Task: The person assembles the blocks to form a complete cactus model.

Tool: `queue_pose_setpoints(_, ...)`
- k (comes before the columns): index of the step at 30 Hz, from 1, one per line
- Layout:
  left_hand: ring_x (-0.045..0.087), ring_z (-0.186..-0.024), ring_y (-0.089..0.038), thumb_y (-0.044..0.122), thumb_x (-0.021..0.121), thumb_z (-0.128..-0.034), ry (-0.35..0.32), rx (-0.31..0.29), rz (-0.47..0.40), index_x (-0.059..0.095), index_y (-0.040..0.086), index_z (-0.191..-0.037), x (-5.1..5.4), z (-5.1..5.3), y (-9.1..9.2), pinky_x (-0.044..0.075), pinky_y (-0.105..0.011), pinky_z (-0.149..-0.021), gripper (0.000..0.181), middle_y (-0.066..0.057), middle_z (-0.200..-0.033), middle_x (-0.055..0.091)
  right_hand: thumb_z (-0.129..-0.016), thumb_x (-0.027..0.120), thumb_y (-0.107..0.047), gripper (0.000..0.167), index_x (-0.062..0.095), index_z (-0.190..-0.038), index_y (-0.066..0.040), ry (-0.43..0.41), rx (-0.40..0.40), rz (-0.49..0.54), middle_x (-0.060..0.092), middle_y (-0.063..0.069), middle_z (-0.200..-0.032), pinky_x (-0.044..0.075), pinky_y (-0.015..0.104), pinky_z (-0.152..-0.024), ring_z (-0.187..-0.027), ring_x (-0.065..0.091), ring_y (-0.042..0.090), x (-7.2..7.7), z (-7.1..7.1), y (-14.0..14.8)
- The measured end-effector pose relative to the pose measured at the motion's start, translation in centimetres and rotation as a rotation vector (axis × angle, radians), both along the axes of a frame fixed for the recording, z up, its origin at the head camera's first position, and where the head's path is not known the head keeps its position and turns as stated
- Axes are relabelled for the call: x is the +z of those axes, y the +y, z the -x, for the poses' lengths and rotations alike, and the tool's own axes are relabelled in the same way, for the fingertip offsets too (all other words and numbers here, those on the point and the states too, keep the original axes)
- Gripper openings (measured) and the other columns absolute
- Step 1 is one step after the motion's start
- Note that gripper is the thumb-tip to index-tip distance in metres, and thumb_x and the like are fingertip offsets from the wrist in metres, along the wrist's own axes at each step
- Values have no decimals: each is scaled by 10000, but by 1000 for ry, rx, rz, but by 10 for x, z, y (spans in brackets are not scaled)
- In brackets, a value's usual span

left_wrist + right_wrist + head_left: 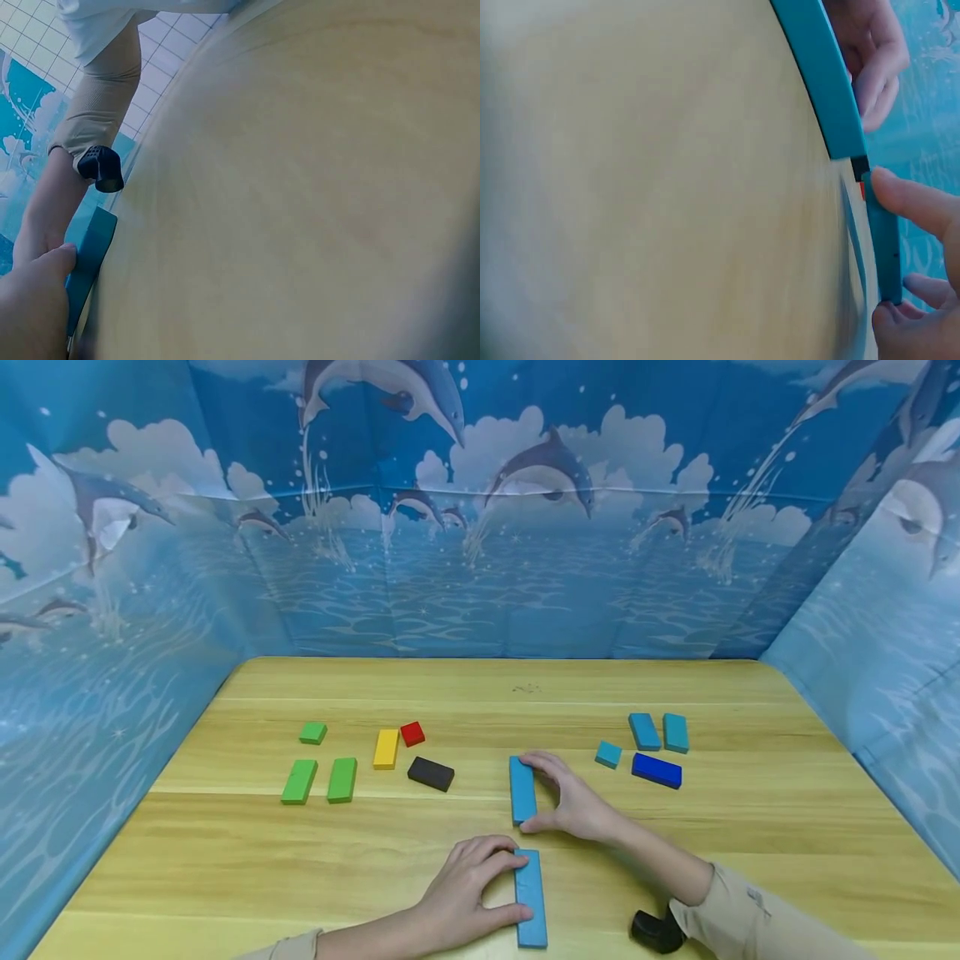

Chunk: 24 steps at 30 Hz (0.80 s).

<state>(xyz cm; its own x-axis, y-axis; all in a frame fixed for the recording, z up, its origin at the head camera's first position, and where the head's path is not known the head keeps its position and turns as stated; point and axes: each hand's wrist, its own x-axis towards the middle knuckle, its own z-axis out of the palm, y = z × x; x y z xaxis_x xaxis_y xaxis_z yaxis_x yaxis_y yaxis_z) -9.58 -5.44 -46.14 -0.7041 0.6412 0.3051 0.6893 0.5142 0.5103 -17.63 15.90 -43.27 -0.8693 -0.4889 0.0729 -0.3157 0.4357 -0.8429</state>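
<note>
Two long light-blue blocks lie one behind the other near the middle of the table. My left hand [465, 893] holds the nearer blue block [531, 897], thumb toward its near end and fingers toward its far end. The farther blue block [522, 791] is between the thumb and fingers of my right hand [573, 802], which pinches it by its two ends. A small gap separates the blocks in the head view. In the right wrist view, the right hand's block [885, 244] shows below the left hand's block [821, 82].
Left of the hands lie green blocks [342, 780], a yellow block [386, 749], a red block [412, 733] and a black block [431, 773]. To the right are smaller light-blue blocks [644, 732] and a dark-blue block [657, 771]. Dolphin-print curtains [450, 577] surround the wooden table [225, 860].
</note>
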Motion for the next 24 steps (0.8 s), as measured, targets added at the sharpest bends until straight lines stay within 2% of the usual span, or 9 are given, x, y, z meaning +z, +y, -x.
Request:
queue_pose_setpoints(3,421,-1153,-136,538,520,-852,-17,1,-9,560,203,-1230,0,0,0,331,-395,-960,507,52,-1246,467,-678,811,-206,834,369,-1366,-43,12,2,-8,281,194,-1416,274,469,-1032,-1300,295,361,-3,-3,0)
queue_pose_setpoints(9,420,-1150,-131,545,523,-846,-26,8,-16,567,211,-1227,0,0,0,337,-404,-954,508,51,-1237,462,-673,812,-265,830,393,-1363,-70,51,-14,-86,310,179,-1415,259,543,-1017,-1302,282,372,-6,-7,0)
queue_pose_setpoints(18,418,-1113,-112,548,535,-838,-29,20,-27,587,202,-1222,0,0,1,346,-385,-942,519,66,-1176,454,-696,792,-309,833,366,-1375,-82,55,0,-121,290,175,-1426,264,564,-1004,-1309,265,378,-7,-9,0)
queue_pose_setpoints(24,431,-1057,-94,490,544,-863,-21,25,-68,634,189,-1155,0,3,3,358,-360,-917,429,61,-1133,473,-853,645,-269,638,351,-1385,-76,56,26,-103,276,181,-1433,244,571,-1011,-1323,237,378,-8,-7,2)
